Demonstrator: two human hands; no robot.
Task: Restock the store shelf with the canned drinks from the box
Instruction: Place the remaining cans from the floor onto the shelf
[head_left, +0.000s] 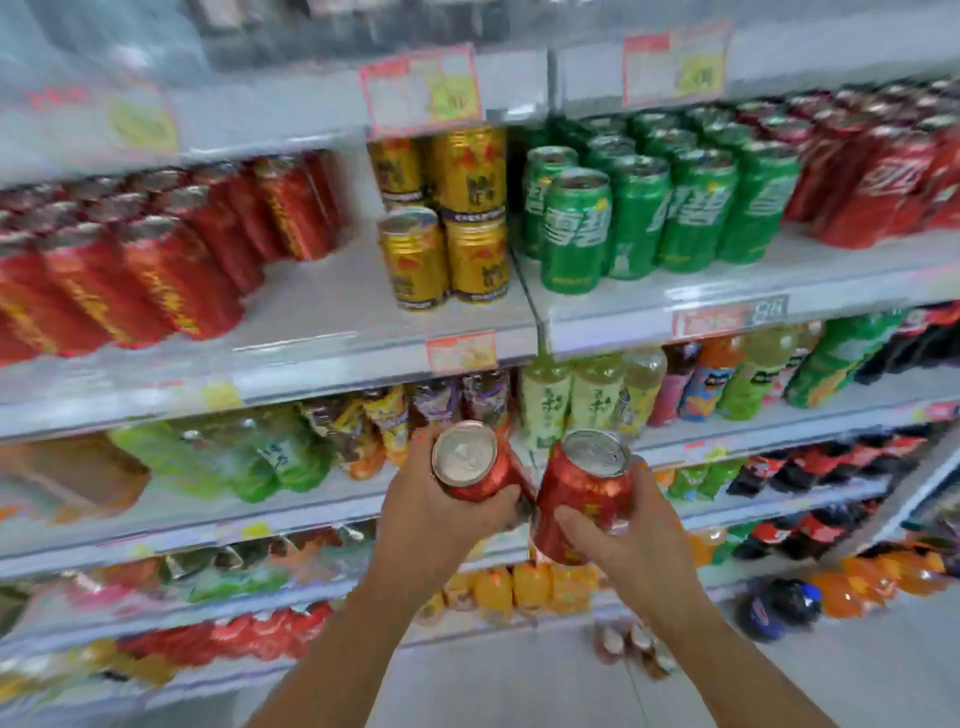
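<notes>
Head view: left hand (441, 525) fingers (496, 503) around left can (470, 460), right hand (641, 538) around right can (582, 493)

Bright, even, cool light, shadows faint; heavy motion blur and blocky smearing on the red cans (130, 280) left of the gold cans (470, 260); price tags (421, 88) above the gold cans unreadable; green cans (639, 208) right of them sharper; the shelf (322, 312) bows far from them.

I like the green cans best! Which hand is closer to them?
Right. The right hand, gripping a red can, is straight below the green cans; the left hand, gripping another red can, is below and further left.
</notes>
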